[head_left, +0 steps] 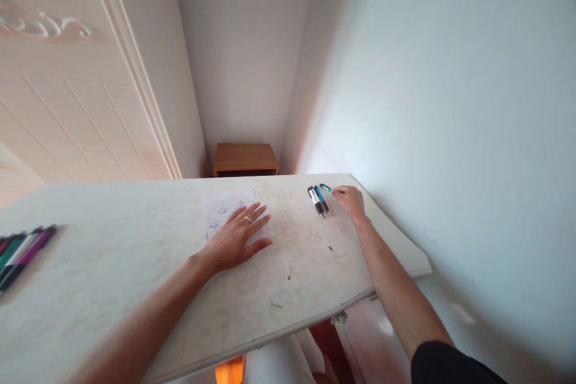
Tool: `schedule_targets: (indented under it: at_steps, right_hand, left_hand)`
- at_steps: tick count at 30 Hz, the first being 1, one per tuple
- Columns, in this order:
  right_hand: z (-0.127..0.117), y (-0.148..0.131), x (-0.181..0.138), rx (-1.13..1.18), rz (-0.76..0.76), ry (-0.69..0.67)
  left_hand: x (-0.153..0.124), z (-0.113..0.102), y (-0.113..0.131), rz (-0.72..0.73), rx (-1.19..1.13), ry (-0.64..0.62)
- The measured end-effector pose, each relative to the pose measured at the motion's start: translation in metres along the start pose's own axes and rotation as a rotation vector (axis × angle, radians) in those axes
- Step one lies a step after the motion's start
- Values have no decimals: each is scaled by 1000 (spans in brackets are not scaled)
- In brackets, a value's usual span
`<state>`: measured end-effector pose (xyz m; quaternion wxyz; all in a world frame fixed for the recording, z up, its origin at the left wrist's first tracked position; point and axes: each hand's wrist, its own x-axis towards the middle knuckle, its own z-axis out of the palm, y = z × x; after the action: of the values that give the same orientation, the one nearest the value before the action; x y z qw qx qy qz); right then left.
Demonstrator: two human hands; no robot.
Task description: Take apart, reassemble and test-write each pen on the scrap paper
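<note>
My left hand [237, 234] lies flat, fingers spread, on a sheet of paper [225, 207] with blue scribbles in the middle of the white table [135, 264]. A ring shows on one finger. My right hand [350, 200] is at the far right of the table, fingers closed on a teal pen [324, 188]. Just left of it lie two pens [319, 201], one white and one blue, side by side.
Several pens and markers [22, 252] lie in a row at the table's left edge. A small wooden cabinet [245, 159] stands beyond the table in the corner. A wall runs close along the right; a pale door is at the left.
</note>
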<state>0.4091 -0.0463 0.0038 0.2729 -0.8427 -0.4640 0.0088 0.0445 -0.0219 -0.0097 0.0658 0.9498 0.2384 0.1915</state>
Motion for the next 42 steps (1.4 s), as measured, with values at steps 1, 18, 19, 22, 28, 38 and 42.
schedule_targets:
  at_steps: [1,18,19,22,28,38,42]
  right_hand:
    - [0,-2,-2,-8,3,-17]
    - [-4,-17,-14,-56,43,-108]
    - [-4,-17,-14,-49,37,-108]
    - [-2,-16,-13,-23,22,-113]
    - [2,-15,-11,-2,-10,-104]
    - [2,-16,-13,-4,-36,-96]
    - [3,-14,-12,-5,-29,-92]
  left_hand:
    - [0,1,1,11,-7,-17]
    - [1,-5,1,-34,-63,-10]
    - [0,-5,0,-35,-70,-3]
    - [0,-3,-1,-42,-89,21]
    - [1,-3,-2,-40,-101,21]
    - [1,-3,-3,-40,-116,24]
    - [1,-4,-2,-40,-117,13]
